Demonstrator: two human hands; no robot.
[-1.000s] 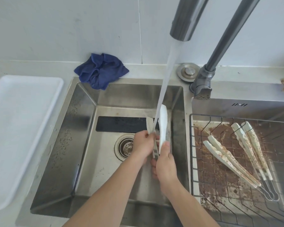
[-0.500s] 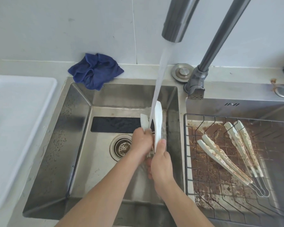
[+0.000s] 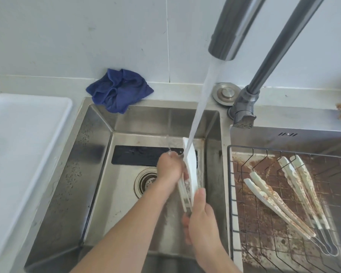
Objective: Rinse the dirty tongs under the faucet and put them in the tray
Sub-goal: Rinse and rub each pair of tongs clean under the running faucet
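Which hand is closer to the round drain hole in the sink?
Left. The left hand rubs the tongs right beside the drain, at its right edge. The right hand grips the tongs' handle end further right and nearer the person.

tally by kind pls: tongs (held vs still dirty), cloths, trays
Tongs under the faucet stream, held by left hand and right hand: 1
Dirty tongs in the wire rack: 2
Blue cloth: 1
White tray: 1
Total: 5
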